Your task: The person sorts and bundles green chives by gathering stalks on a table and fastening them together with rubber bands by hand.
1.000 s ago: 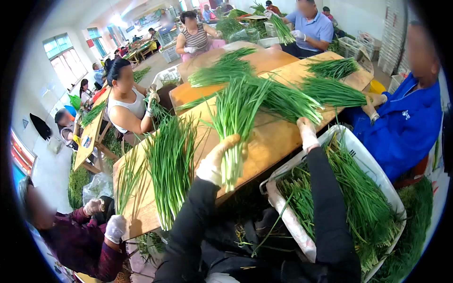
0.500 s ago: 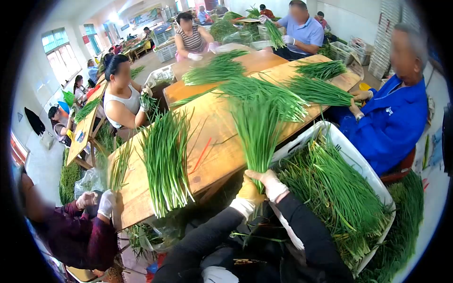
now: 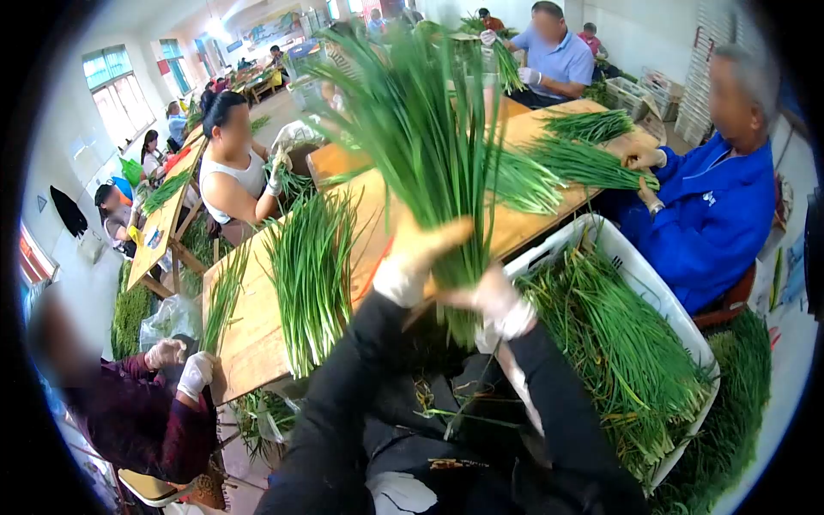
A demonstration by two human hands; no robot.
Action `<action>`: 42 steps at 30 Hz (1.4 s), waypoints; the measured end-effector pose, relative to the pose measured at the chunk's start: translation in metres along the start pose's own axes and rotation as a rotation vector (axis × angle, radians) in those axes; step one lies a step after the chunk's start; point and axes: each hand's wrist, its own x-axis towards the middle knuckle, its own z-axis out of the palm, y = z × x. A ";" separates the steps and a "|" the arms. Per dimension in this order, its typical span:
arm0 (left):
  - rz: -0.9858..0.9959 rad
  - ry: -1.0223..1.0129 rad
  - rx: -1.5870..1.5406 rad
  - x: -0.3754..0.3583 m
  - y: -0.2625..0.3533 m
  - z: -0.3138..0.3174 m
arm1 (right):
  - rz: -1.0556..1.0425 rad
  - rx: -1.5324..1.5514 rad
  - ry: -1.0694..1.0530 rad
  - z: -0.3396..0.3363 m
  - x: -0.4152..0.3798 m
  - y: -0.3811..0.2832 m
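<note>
A large bunch of long green stalks (image 3: 429, 146) stands upright in front of me, its leafy tops spread and blurred by motion. Around its middle is my left hand (image 3: 421, 253), gloved, with thumb and fingers against the stalks. My right hand (image 3: 493, 300), also gloved and blurred, is at the lower stalks. Behind the bunch, more stalks (image 3: 528, 184) lie on the wooden table (image 3: 249, 360). A separate loose bundle (image 3: 313, 275) lies on the table to the left, white ends toward me.
A white crate (image 3: 695, 343) full of green stalks stands at my right. A person in blue (image 3: 712, 215) sits beyond it, hands on another bundle. One in dark red (image 3: 137, 421) sits at the left table end. Others sit across the table.
My hands have raised the bunch from the table edge, up and slightly left. It stands higher and covers part of the far view. My left hand's grip has moved up the stalks.
</note>
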 end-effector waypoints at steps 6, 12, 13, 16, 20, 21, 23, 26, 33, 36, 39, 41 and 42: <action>0.347 -0.121 0.236 0.079 0.095 0.024 | -0.213 -0.123 0.142 -0.029 0.099 -0.073; 0.194 -0.229 0.292 0.087 0.031 -0.043 | -0.227 -0.217 0.080 -0.023 0.111 -0.009; 0.161 -0.209 0.361 0.080 0.013 -0.056 | -0.233 -0.003 -0.025 -0.022 0.112 -0.003; 0.043 -0.163 0.169 0.066 -0.022 -0.072 | -0.233 -0.093 -0.020 -0.020 0.123 0.041; 0.042 -0.056 0.156 0.070 -0.021 -0.059 | -0.173 -0.133 0.003 -0.014 0.134 0.025; 0.030 -0.010 0.178 0.071 -0.011 -0.052 | -0.176 -0.136 0.000 -0.013 0.131 0.013; 0.019 0.007 0.144 0.069 -0.005 -0.051 | -0.393 0.149 -0.015 -0.010 0.129 0.000; -0.078 0.031 0.247 0.056 -0.010 -0.055 | -0.216 -0.119 -0.061 -0.009 0.121 0.013; 0.200 0.306 0.232 0.065 -0.031 -0.073 | -0.030 -0.340 -0.298 -0.038 0.126 0.029; 0.267 0.322 0.237 0.062 -0.027 -0.087 | -0.248 -0.367 -0.206 -0.053 0.110 0.086; 0.192 0.390 -0.001 0.057 -0.027 -0.075 | 0.037 -0.910 -0.176 -0.015 0.091 0.084; 0.205 0.342 -0.035 0.056 -0.032 -0.080 | -0.126 -0.265 -0.034 0.010 0.087 0.130; 0.216 0.300 -0.071 0.057 -0.035 -0.083 | -0.398 -0.053 0.049 0.024 0.099 0.162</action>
